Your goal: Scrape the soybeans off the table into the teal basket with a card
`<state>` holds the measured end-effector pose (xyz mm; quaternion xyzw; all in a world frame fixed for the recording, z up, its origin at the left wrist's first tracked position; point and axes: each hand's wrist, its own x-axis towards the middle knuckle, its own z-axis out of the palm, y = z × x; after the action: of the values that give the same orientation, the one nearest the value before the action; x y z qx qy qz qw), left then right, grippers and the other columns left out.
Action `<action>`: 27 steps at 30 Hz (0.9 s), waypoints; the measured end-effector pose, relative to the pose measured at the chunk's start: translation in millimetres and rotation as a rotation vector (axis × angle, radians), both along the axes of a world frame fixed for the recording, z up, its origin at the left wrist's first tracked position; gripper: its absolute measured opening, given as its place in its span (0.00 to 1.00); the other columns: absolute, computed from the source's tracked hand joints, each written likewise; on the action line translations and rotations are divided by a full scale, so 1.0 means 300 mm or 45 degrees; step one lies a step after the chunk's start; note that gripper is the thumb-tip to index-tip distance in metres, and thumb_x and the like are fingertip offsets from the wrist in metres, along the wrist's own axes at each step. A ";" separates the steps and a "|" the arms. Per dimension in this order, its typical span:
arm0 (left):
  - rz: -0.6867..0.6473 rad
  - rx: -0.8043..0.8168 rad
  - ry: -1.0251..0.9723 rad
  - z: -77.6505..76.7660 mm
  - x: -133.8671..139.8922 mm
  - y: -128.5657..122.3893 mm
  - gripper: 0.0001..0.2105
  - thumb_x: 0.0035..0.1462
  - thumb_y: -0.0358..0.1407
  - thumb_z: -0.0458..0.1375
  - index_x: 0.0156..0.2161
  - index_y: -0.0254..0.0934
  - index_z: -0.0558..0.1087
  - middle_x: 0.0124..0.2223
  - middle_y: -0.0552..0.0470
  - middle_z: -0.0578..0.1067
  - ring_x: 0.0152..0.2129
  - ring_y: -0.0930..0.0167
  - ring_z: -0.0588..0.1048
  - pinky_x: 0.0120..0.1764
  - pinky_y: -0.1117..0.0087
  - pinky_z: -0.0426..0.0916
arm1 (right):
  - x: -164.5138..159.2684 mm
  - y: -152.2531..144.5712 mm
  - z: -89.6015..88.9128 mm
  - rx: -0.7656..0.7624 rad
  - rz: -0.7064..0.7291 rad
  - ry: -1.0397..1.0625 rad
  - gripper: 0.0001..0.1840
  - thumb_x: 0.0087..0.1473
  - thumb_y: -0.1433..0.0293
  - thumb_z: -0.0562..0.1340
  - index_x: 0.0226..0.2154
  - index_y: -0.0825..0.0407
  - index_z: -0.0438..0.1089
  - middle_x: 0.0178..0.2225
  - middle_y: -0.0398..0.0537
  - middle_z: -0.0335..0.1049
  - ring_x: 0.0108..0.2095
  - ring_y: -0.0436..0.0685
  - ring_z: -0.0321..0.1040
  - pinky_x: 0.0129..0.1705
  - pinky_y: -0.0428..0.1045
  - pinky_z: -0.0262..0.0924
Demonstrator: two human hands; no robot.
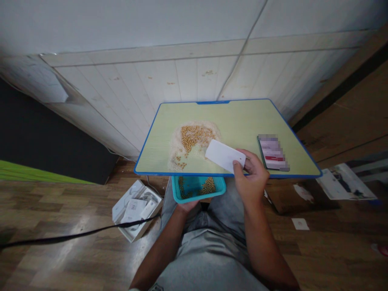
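My right hand [251,173] pinches one end of a flat white card [224,156] with a small hole near that end. The card's far edge reaches the right side of a pile of soybeans [194,135] mixed with rice [201,124] on the green tabletop. Below the table's front edge, my left hand [188,205] is under a turquoise basket [199,196], supporting it; most of its fingers are hidden. Soybeans [209,185] lie inside the basket, gathered at its left and right sides.
The small blue-edged table [242,115] stands against a panelled wall. A phone [273,152] lies on its right side. On the floor at left are an open white box [138,211] and a black strap [91,232]. A dark cabinet [45,133] is farther left.
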<state>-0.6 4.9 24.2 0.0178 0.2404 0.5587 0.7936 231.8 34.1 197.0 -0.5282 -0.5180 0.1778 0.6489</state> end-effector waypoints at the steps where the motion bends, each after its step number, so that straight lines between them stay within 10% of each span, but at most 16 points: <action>1: 0.000 0.009 0.012 0.006 0.002 0.001 0.38 0.82 0.63 0.51 0.88 0.57 0.76 0.90 0.52 0.74 0.95 0.37 0.53 0.89 0.19 0.56 | -0.002 0.000 -0.001 -0.003 0.009 0.004 0.15 0.68 0.66 0.75 0.55 0.45 0.91 0.43 0.50 0.95 0.40 0.66 0.93 0.44 0.55 0.89; 27: 0.029 0.045 0.057 0.025 0.017 0.012 0.37 0.81 0.64 0.54 0.84 0.55 0.82 0.90 0.54 0.75 0.95 0.39 0.52 0.91 0.28 0.56 | -0.007 0.010 -0.014 -0.015 0.133 0.021 0.13 0.70 0.63 0.76 0.54 0.43 0.91 0.47 0.51 0.96 0.42 0.66 0.92 0.51 0.57 0.89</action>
<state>4.5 8.5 31.6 0.0414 0.2484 0.5712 0.7812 229.6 37.1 192.6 -0.5028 -0.5383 0.2189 0.6399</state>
